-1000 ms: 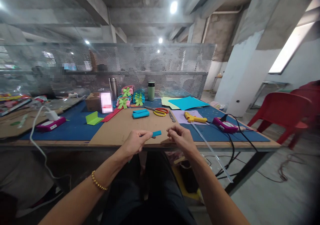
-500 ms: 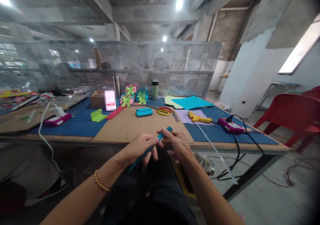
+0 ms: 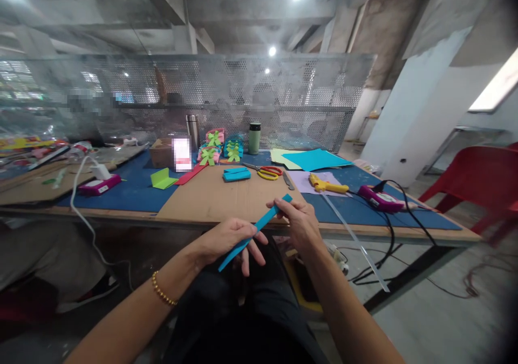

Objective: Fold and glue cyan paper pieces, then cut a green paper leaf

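Two hands (image 3: 226, 238) (image 3: 302, 224) pinching one blue strip (image 3: 265, 220), long axis diagonal, far end pointing forward and right

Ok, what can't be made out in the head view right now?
In the head view:
- Blue strip: partly covered by the left hand and right hand.
- Bright upright panel: pixelated.
- Red chair: cut off by the right edge.
- Shapes behind the perforated partition: blurred through its mesh.
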The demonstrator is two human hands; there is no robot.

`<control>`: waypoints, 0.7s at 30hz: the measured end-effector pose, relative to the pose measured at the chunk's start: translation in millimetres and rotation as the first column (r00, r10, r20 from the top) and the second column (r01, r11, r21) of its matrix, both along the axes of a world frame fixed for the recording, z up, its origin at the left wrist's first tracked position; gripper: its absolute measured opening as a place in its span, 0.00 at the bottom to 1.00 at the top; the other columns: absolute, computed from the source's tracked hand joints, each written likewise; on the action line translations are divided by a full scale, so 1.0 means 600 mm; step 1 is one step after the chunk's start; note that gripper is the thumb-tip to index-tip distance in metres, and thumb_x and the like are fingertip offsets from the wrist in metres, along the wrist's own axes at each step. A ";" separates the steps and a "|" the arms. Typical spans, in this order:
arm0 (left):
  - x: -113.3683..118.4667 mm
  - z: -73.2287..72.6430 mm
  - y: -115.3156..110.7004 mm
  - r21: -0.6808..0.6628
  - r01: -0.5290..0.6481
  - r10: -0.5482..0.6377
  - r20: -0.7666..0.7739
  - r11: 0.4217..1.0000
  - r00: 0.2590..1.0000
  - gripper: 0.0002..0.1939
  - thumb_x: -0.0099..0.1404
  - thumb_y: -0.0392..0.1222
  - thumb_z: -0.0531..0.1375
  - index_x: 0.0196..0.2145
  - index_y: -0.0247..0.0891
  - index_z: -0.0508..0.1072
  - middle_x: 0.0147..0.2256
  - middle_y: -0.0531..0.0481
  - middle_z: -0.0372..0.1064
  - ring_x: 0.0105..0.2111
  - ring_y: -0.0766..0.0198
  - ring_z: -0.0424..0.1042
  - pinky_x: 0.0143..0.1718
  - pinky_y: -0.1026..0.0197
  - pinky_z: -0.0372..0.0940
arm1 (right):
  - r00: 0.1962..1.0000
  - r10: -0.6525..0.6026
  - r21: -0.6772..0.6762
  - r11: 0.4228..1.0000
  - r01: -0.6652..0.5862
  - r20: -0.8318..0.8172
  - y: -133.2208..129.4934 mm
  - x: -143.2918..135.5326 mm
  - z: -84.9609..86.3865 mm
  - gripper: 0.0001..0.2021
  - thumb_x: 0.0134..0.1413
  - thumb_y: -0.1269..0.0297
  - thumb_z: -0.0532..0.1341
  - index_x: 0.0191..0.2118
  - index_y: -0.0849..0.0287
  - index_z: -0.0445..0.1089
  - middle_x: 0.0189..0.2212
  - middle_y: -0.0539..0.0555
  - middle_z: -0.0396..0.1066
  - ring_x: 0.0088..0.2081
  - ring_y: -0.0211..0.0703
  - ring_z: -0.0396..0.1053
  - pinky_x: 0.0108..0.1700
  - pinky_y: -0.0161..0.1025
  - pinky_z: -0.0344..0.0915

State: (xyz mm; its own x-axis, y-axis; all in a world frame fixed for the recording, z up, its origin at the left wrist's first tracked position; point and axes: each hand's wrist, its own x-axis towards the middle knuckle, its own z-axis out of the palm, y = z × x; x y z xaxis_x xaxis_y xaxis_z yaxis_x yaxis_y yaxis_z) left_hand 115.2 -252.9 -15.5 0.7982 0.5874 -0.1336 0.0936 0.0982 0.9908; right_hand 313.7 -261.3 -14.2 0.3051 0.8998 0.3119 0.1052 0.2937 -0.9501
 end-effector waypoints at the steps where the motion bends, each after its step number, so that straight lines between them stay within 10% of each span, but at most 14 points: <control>1: -0.002 -0.002 -0.001 -0.003 0.010 -0.010 0.002 1.000 1.000 0.24 0.68 0.56 0.55 0.42 0.29 0.74 0.33 0.35 0.80 0.19 0.63 0.75 0.23 0.66 0.64 | 1.000 0.009 0.003 1.000 -0.009 0.017 0.000 0.002 -0.001 0.16 0.47 0.49 0.66 0.26 0.59 0.81 0.20 0.54 0.70 0.25 0.40 0.61 0.27 0.38 0.59; 21: -0.034 -0.031 -0.008 -0.003 0.031 -0.031 0.034 1.000 0.999 0.18 0.70 0.48 0.55 0.39 0.29 0.75 0.36 0.32 0.79 0.28 0.55 0.80 0.33 0.60 0.68 | 0.984 -0.048 0.031 0.998 0.054 -0.172 0.002 0.039 0.000 0.12 0.42 0.57 0.71 0.22 0.60 0.77 0.25 0.56 0.77 0.24 0.37 0.62 0.28 0.37 0.61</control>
